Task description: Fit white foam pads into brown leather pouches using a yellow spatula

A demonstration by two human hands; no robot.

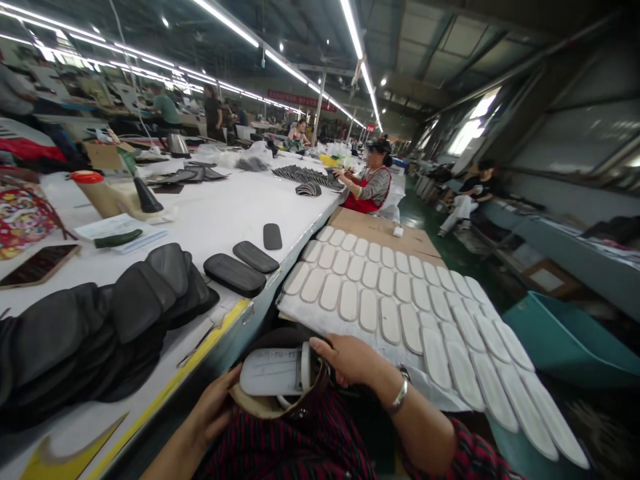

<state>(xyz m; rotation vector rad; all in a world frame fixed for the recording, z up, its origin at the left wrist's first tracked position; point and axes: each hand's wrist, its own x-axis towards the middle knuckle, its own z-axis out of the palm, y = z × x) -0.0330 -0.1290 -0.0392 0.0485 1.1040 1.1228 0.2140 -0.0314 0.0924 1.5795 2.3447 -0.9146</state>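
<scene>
In front of my body, both hands hold a dark leather piece with a tan inner side (250, 402), which curves like a pouch or bag body. A white oval plate (270, 372) with handwriting and a raised white bar sits in its opening. My left hand (217, 403) grips the left edge, fingers bent around it. My right hand (345, 359) is closed on the upper right edge, thumb near the white bar. Part of the leather piece is hidden by my hands and the plaid sleeve.
Black oval pieces (235, 273) and a dark heap of stacked pieces (100, 320) lie on the white table (210, 200) to the left. Rows of pale oval pieces (360, 303) cover the board at right. A teal bin (575, 340) stands far right; a co-worker (373, 183) sits ahead.
</scene>
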